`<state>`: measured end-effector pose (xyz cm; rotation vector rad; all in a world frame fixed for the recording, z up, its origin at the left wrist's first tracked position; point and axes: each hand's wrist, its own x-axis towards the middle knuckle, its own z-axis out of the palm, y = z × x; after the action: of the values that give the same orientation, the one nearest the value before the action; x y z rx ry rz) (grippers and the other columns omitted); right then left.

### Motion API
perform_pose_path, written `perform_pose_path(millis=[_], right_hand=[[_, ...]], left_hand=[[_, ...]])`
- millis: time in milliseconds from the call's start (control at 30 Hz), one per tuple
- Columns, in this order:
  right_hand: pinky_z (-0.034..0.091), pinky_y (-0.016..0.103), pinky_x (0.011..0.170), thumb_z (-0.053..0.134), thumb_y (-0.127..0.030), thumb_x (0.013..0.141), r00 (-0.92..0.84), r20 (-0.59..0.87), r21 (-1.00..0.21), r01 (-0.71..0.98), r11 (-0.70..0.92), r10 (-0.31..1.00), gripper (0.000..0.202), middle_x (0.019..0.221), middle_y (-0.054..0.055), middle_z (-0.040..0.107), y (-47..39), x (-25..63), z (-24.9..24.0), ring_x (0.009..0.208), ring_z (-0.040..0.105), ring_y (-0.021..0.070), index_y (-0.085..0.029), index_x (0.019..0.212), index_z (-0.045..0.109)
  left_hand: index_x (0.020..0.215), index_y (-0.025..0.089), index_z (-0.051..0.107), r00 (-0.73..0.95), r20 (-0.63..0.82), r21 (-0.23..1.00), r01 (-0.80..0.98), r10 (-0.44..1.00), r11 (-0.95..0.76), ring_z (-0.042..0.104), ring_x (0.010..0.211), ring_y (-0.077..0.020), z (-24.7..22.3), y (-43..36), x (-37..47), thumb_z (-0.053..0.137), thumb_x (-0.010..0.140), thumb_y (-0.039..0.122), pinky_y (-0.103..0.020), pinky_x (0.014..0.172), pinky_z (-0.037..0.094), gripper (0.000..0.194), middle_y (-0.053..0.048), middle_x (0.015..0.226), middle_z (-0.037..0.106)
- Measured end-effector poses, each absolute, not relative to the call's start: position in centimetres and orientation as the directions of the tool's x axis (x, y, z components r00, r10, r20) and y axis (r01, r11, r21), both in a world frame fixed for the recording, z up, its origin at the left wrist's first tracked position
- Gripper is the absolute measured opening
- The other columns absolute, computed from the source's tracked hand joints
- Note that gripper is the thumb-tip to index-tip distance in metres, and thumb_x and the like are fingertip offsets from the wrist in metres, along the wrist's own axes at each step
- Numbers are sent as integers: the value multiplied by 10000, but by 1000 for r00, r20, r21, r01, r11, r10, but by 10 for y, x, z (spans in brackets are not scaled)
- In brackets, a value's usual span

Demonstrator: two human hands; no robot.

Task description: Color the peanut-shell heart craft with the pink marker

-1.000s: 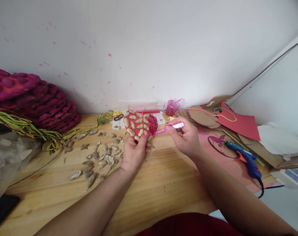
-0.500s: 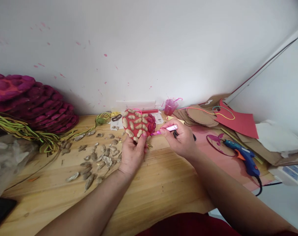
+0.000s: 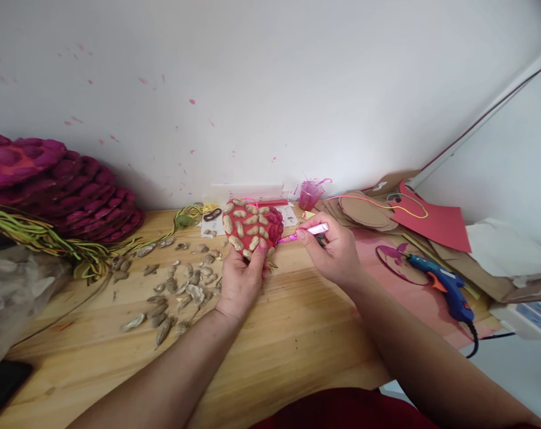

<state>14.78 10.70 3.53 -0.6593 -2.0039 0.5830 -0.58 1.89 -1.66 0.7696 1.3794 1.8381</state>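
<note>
My left hand (image 3: 244,271) grips the lower edge of a red disc (image 3: 247,229) with its thumb on the front. Rows of peanut shells (image 3: 251,220) cover the disc; those along its right side are dark magenta, the others plain tan. In my right hand (image 3: 335,250) is a white-handled paintbrush (image 3: 317,229), pinched between thumb and fingers. Its pink-stained tip is at the disc's lower right edge, by the magenta shells. Behind my right hand stands a clear cup of pink paint (image 3: 310,195).
Loose peanut shells (image 3: 194,292) lie left of my hands. A stack of magenta shell-covered discs (image 3: 74,190) and green yarn (image 3: 42,232) are at far left. On the right are cardboard circles (image 3: 364,211), red card (image 3: 435,220) and a blue glue gun (image 3: 449,289).
My right hand has shifted slightly right, and the brush tip has moved a little right and up along the disc's edge. The left hand and disc look almost unmoved.
</note>
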Motion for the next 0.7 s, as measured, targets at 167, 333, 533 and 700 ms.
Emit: perform_pose_path(millis=[167,333,533,700], right_hand=[[449,261,618,671,-250,931,-429,621,-643,200,739,656,69,771,-2,706,107,147,35,665,608,134,-218,886,630],[471,275,637,669,-261,926,-431,612,-635,232,737,663,68,776,7,713,106,145,35,664,610,145,-220,886,631],[462,269,629,668,-270,929,-411,609,-660,213,721,679,77,777,4,706,107,146,34,667,606,141,-219,886,629],[423,254,594,682,-276,921,-392,619,-655,220,722,681,93,759,-5,677,111,146,31,642,565,123,-210,883,629]], left_hand=[[819,216,559,-583,71,967,-159,809,-199,467,419,-96,-17,19,-5,781,819,473,-204,416,371,340,45,552,578],[815,217,565,-582,70,963,-173,810,-208,461,423,-99,-14,19,-5,796,798,466,-207,418,350,340,45,548,570],[805,218,563,-574,81,971,-139,815,-195,448,425,-103,-11,18,-5,778,807,470,-213,426,355,331,44,534,559],[824,212,564,-574,81,979,-109,815,-175,459,430,-102,-12,17,-5,758,824,473,-207,429,360,325,45,546,566]])
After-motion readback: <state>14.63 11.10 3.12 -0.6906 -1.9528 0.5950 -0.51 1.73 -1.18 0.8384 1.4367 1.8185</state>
